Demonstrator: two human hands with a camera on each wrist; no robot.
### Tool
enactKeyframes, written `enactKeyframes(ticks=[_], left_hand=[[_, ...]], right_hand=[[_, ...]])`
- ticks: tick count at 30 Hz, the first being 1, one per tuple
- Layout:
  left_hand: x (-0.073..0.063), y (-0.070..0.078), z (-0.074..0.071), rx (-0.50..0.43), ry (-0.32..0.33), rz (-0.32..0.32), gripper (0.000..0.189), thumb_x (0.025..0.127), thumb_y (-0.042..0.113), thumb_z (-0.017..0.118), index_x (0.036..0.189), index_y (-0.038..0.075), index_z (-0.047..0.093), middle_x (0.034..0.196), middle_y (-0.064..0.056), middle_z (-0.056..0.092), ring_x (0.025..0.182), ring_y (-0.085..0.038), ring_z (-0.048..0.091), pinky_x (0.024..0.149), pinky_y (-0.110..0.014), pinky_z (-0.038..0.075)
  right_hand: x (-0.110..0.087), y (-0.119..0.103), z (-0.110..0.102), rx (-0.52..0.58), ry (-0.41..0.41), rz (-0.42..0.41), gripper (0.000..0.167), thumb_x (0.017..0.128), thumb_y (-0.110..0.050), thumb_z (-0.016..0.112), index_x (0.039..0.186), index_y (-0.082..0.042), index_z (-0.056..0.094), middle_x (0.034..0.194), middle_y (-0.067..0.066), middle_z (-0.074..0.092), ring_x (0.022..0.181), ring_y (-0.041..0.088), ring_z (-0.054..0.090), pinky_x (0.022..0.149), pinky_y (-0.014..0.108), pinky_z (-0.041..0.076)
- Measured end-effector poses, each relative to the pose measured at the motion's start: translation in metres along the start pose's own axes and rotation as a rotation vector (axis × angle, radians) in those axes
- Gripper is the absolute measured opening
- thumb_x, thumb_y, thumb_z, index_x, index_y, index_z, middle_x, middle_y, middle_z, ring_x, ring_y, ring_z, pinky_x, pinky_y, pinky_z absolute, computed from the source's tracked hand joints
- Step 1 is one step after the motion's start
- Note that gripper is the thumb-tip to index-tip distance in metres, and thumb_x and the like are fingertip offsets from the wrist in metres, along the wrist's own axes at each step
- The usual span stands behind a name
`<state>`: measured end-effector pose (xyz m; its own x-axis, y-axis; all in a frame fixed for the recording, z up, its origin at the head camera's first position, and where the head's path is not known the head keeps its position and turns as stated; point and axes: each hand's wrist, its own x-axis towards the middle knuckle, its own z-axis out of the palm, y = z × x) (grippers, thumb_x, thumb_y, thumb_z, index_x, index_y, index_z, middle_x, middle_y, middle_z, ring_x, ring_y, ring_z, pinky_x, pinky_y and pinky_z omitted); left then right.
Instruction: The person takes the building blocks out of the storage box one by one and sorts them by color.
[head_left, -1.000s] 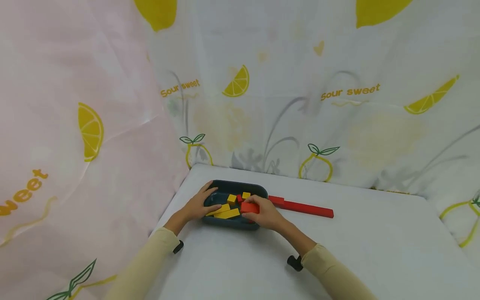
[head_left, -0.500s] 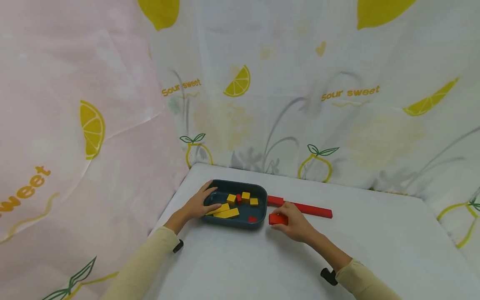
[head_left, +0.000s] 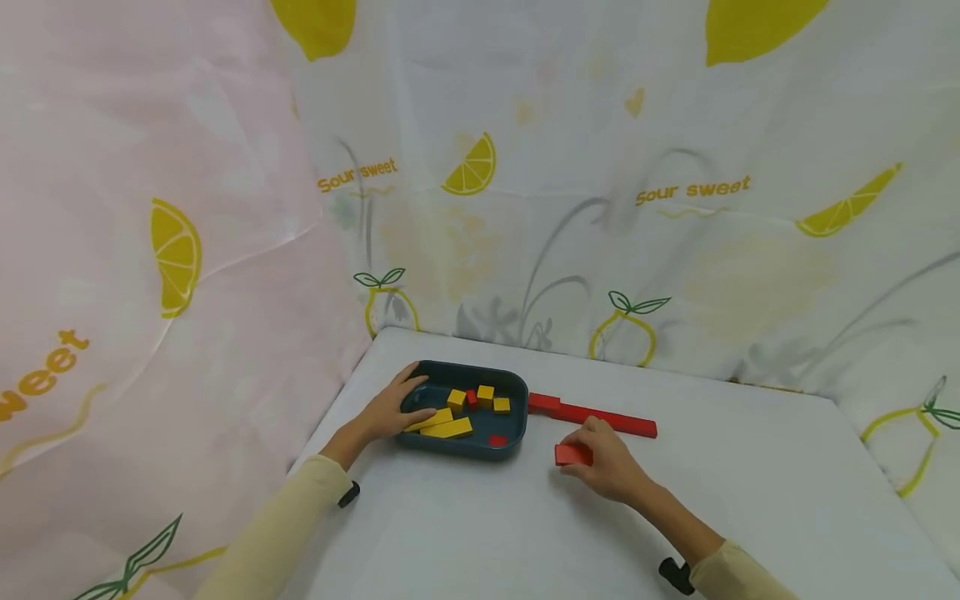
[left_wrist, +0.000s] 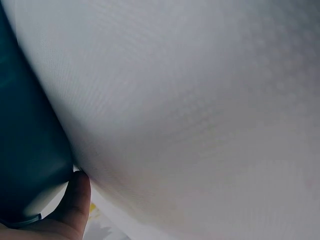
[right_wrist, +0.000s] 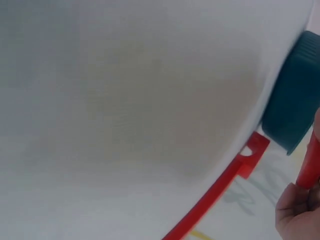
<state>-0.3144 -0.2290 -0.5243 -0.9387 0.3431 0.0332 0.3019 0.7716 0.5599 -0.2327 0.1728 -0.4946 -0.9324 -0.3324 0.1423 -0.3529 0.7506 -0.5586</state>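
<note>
Lemon-printed sheeting rises behind a white table bearing a dark teal tray. To the tray's right, a person's right hand pinches a red block between thumb and fingers; whether the block touches the table cannot be told. At the tray's left end, the left hand rests on it, thumb and fingers spread apart. Near the tray's far right corner lie a long red bar and a shorter red piece. Work looks partway along: those red pieces and the held block are out of the tray, while two long yellow blocks, three small yellow blocks, a small red piece and a flat-looking red piece remain inside.
</note>
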Motion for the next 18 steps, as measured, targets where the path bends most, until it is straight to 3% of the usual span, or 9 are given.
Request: enactKeyframes(ticks=[12,18], left_hand=[[-0.006,-0.002,0.004,-0.011,-0.012,-0.021,0.074,0.091,0.048,0.066,0.151,0.012,0.040,0.167,-0.010,0.012,0.148,-0.040,0.027,0.113,-0.064,0.030],[-0.001,0.000,0.002,-0.014,-0.002,-0.024,0.072,0.092,0.047,0.067,0.151,0.014,0.041,0.167,-0.007,0.010,0.148,-0.039,0.027,0.114,-0.064,0.030]], right_hand=[[-0.015,0.036,-0.004,-0.030,0.054,0.069,0.032,0.073,-0.021,0.088,0.102,-0.020,0.074,0.088,-0.009,0.054,0.092,0.011,0.048,0.069,0.020,0.047],[-0.016,0.044,-0.013,-0.050,0.058,0.044,0.032,0.075,-0.021,0.087,0.104,-0.019,0.074,0.088,-0.009,0.054,0.093,0.012,0.049,0.071,0.021,0.048]])
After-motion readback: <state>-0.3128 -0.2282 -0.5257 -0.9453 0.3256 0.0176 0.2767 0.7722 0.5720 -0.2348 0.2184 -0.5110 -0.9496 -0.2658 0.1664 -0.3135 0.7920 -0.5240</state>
